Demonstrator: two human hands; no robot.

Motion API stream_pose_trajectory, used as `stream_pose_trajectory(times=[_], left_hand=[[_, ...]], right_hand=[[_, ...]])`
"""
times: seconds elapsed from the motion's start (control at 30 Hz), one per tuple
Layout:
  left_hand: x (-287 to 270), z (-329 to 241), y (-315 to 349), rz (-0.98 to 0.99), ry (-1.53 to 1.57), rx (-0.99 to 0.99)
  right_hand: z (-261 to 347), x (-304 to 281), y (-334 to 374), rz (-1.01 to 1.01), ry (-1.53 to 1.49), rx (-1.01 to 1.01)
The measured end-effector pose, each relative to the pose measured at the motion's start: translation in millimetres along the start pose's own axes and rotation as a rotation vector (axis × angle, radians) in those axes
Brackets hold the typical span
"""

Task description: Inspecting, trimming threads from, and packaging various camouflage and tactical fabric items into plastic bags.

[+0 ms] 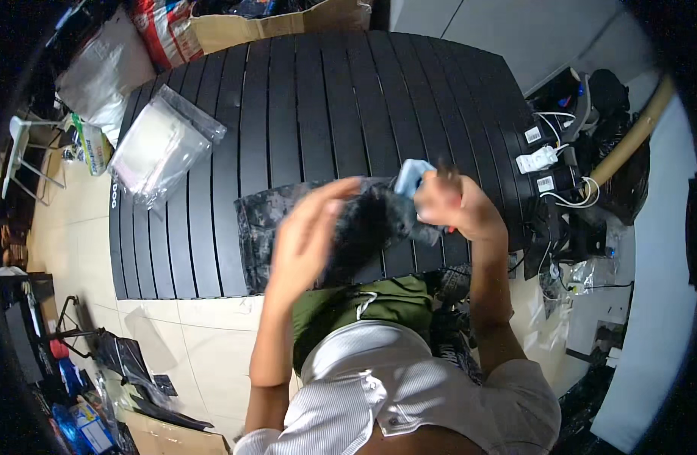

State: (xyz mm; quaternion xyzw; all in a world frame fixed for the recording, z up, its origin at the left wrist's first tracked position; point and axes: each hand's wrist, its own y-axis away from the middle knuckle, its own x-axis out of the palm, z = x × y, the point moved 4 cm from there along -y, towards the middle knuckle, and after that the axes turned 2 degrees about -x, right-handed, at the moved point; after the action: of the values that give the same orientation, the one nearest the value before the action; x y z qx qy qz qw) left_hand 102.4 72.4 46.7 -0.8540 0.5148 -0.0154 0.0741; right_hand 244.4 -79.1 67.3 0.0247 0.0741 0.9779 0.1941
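Note:
A dark grey camouflage-patterned cloth piece (263,216), perhaps a garment, lies spread along the near side of the black slatted table (303,106). Over its left part is my left hand (306,235), fingers stretched out and slightly blurred, holding nothing that I can see. My right hand (462,206) is closed in a fist above the cloth's right end, smeared by motion. Small red and dark bits show at that fist, but what it grips cannot be made out. Just left of it shows a light blue piece (411,176), which looks like fabric. Black shadow or material fills the cloth's middle.
Clear plastic bags with pale contents (162,148) lie on the table's left. At its right edge are a white power adapter (537,159), black boxes and white cables. A cardboard box (280,26) stands beyond the far edge. A white stool (30,155) is at far left.

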Motion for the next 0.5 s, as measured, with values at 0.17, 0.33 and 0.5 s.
stream_pose_trajectory(times=[0.17,0.33,0.5], left_hand=[[37,-10,-13,0.387,0.023,-0.038],[40,6,-6,0.515,0.056,-0.229],[41,-3,-1,0.573,0.259,-0.304]], right_hand=[[15,22,7,0.064,-0.034,-0.018],[14,16,15,0.002,-0.029,-0.045],[15,18,14,0.015,-0.059,-0.071]])
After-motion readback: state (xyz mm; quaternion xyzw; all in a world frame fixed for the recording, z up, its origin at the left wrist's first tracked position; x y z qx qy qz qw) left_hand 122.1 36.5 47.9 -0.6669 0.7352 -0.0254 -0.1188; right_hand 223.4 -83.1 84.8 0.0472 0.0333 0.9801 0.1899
